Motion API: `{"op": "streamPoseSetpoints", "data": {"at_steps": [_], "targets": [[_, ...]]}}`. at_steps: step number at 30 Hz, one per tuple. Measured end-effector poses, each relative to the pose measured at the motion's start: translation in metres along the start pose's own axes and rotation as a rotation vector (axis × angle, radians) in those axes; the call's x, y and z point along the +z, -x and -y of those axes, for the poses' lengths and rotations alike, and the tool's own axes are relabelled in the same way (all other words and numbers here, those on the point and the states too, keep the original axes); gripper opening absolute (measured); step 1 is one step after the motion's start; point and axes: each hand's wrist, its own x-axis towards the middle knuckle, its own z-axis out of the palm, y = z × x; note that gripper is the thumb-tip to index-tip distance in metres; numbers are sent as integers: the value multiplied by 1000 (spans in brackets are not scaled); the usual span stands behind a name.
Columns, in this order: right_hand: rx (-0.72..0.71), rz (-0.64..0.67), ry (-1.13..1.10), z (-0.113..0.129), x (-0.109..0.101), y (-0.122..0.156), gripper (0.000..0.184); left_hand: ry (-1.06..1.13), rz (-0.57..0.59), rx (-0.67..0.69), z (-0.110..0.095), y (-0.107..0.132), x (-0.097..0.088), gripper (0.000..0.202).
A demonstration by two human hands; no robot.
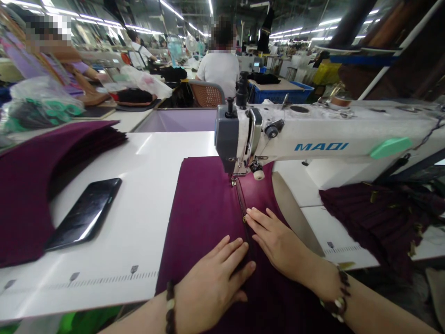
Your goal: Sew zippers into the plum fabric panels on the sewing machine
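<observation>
A maroon fabric piece (205, 208) lies on the white sewing table (146, 185) and runs under the presser foot (235, 178) of a white MAQI sewing machine (313, 134). A zipper seam (241, 202) runs from the foot toward me. My left hand (215, 278) lies flat on the fabric, fingers stretched out, just left of the seam. My right hand (274, 236) also rests flat on the fabric, fingertips touching the seam at the zipper pull. Both wrists wear bead bracelets.
A black phone (86, 213) lies on the table to the left. Stacks of maroon pieces sit at far left (31, 185) and right (375, 218). Other people work at benches behind; one in a white shirt (220, 69) sits with their back to me.
</observation>
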Motion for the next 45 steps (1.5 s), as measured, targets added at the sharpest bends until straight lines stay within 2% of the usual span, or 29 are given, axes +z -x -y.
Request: {"op": "streamPoseSetpoints", "data": {"at_steps": [7, 19, 34, 45], "targets": [[-9, -1, 24, 0, 1, -2, 41, -38, -1, -9, -3, 0, 2, 42], [34, -1, 70, -4, 2, -14, 41, -19, -2, -47, 10, -4, 1, 41], [62, -9, 69, -30, 8, -52, 40, -23, -11, -45, 54, -24, 1, 39], [74, 5, -37, -55, 10, -75, 40, -18, -4, -34, 84, -38, -5, 35]]}}
